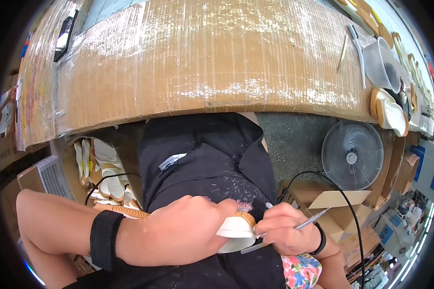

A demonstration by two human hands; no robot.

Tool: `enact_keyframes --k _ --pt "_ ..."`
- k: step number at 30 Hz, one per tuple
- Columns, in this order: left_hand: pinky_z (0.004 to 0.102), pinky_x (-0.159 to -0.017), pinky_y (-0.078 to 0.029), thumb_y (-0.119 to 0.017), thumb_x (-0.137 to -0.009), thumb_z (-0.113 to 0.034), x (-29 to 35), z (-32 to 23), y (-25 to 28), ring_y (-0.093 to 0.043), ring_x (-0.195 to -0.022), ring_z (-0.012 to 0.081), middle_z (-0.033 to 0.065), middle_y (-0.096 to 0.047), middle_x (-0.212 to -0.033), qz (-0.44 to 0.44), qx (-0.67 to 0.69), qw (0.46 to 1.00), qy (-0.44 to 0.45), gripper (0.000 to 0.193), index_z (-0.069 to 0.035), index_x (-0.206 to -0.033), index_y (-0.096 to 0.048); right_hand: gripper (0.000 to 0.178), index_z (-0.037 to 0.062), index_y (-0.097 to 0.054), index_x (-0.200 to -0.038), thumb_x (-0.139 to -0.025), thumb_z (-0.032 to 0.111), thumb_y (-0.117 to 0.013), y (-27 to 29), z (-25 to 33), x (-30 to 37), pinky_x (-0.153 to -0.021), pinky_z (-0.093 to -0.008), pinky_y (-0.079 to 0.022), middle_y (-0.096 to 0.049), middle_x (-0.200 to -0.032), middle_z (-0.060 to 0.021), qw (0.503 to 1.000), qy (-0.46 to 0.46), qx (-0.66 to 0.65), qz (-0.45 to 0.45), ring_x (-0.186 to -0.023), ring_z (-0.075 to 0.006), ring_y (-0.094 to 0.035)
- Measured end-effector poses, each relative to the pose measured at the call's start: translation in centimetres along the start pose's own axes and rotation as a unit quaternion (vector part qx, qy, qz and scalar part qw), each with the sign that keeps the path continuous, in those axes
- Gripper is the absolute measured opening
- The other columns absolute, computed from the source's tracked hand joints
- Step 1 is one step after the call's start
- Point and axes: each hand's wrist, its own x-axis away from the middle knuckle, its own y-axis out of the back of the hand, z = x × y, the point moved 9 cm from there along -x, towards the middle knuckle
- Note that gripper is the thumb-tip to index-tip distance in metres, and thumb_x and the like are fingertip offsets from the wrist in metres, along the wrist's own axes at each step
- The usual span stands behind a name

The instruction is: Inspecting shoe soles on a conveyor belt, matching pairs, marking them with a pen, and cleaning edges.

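White and tan, a shoe (237, 226) is sitting low over the person's lap, just in front of a dark apron (202, 168) that is showing pale specks. The left hand (190, 226) is keeping its grip closed around the shoe, its back facing up and covering much of it. A tan ridged sole end (123, 210) is poking out beyond the left wrist; whether it is belonging to the same shoe, I cannot tell. The right hand (284, 229) is gripping a slim metal tool (311, 220) between thumb and fingers, right beside the shoe's white edge. A second slender stick (255, 247) is slanting below those fingers; what is holding it is not showing clearly.

Beyond the lap, a table (202, 62) is wearing brown cardboard under shiny clear wrap. Along its right side, a thin wooden stick (343, 53) and a pale blue brush (359, 55) are lying near a clear plastic container (381, 65), while white shoes with tan soles (393, 113) are resting at the corner. Lower right, a round fan (352, 158) is standing near a cardboard box (340, 212). At the left, more pale shoes (113, 183) are lying piled in a carton.
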Motion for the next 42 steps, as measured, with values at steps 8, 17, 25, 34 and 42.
enact_keyframes --k 8,17,25,34,42 --pt "0.0448 -0.062 -0.048 -0.056 -0.074 -0.012 0.2 0.3 -0.1 -0.058 -0.071 0.0402 0.0227 -0.059 -0.069 0.024 0.002 0.999 0.023 0.034 -0.002 -0.106 -0.049 0.026 -0.0005 -0.053 -0.081 -0.057 -0.007 -0.06 0.1 0.0 -0.3 -0.058 -0.0325 -0.048 -0.057 -0.088 -0.0133 1.0 0.021 0.001 -0.007 -0.073 -0.0273 -0.053" --pt "0.0453 -0.061 -0.048 -0.057 -0.073 -0.01 0.4 0.2 0.6 -0.058 -0.07 0.04 0.0239 -0.058 -0.067 0.008 0.01 1.0 -0.009 0.03 0.001 -0.099 -0.048 0.024 -0.0004 -0.054 -0.08 -0.058 -0.008 -0.06 0.0 -0.1 -0.2 -0.055 -0.0321 -0.047 -0.057 -0.09 -0.0141 0.999 0.026 -0.015 -0.012 -0.072 -0.0278 -0.053" --pt "0.0383 -0.056 -0.048 -0.062 -0.069 -0.005 0.7 0.2 0.9 -0.06 -0.066 0.0366 0.0202 -0.06 -0.071 -0.019 0.017 0.999 -0.037 0.031 -0.001 -0.098 -0.05 0.027 -0.0011 -0.052 -0.083 -0.057 -0.008 -0.06 -0.2 -0.1 -0.4 -0.056 -0.0331 -0.048 -0.056 -0.091 -0.0143 0.999 0.018 -0.027 0.002 -0.074 -0.0287 -0.053" --pt "0.0413 -0.059 -0.049 -0.059 -0.07 -0.006 0.7 0.6 1.0 -0.059 -0.067 0.038 0.0222 -0.058 -0.07 -0.007 0.056 0.998 -0.037 0.036 -0.005 -0.105 -0.049 0.025 -0.0012 -0.053 -0.085 -0.062 -0.009 -0.058 0.3 0.1 -0.9 -0.062 -0.0342 -0.048 -0.057 -0.09 -0.0149 0.999 0.03 -0.029 0.003 -0.074 -0.0288 -0.053" --pt "0.0386 -0.062 -0.049 -0.06 -0.072 -0.005 0.9 0.7 1.5 -0.06 -0.074 0.0349 0.0174 -0.06 -0.079 -0.025 0.097 0.994 -0.049 0.03 -0.006 -0.1 -0.051 0.023 0.0042 -0.05 -0.083 -0.068 -0.008 -0.064 1.8 -1.9 -0.7 -0.065 -0.0303 -0.048 -0.063 -0.084 -0.0113 0.971 -0.109 -0.178 -0.115 -0.075 -0.0249 -0.058"
